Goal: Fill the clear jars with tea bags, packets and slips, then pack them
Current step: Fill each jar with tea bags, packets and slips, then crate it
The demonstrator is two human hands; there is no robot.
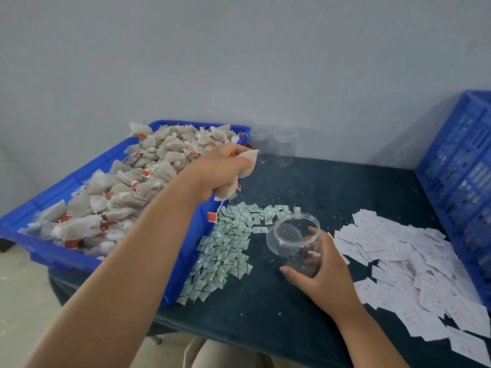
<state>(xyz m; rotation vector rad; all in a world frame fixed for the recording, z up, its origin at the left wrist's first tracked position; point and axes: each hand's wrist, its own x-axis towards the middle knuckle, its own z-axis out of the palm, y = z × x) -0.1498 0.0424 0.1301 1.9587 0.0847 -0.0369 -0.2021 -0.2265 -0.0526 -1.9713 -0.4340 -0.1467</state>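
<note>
**Left fist full of tea bags, right hand on the jar**

On my screen the left hand [225, 171] is up over the near corner of the tray [53, 193], its fingers [240, 155] clenched round a bunch of tea bags [249, 162]. Bags stick out above and below the fist, and one red tag [212, 217] hangs on its string under it. More bags are heaped in the tray behind and to the left of those fingers.

The right hand [322, 272] grips the jar [293, 235], thumb up by the rim and the other fingers [289, 270] wrapped under the body. The jar is tilted, its mouth turned up and left toward the full fist. I cannot tell whether its base touches the table [332, 187].

The packets [225, 251] lie between the two hands, just left of the jar. The slips [398, 261] are spread just right of the right fingers, with the crate [462, 181] beyond them. Two spare jars [273, 147] stand upright by the wall, past the left fingers
</note>
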